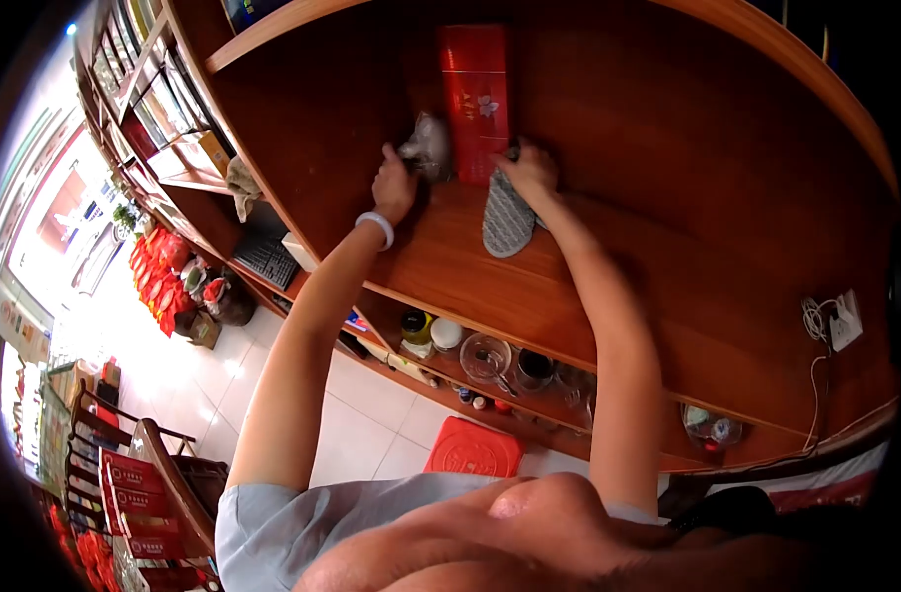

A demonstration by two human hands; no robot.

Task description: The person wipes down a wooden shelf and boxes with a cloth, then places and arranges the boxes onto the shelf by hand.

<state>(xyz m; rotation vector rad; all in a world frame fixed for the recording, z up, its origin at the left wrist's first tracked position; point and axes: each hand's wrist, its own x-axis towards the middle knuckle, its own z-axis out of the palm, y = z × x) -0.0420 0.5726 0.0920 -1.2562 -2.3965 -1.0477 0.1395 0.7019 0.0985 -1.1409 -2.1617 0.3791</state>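
My left hand (395, 187), with a pale bangle at the wrist, is at the back left of the wooden shelf (460, 296). Its fingers are curled at a crumpled clear plastic bag (429, 146), whose contents I cannot make out. My right hand (531, 170) grips the upper end of a grey textured slipper (509, 219), which hangs toe down just over the shelf board. Between and behind both hands, a tall red box (476, 109) with a flower print stands upright against the back panel.
Below, a lower shelf holds jars (446, 333), a glass bowl (486, 357) and cups. A white adapter with a cable (845, 321) is at the right. A keyboard (266, 259) lies at the left. A red stool (475, 449) stands on the tiled floor.
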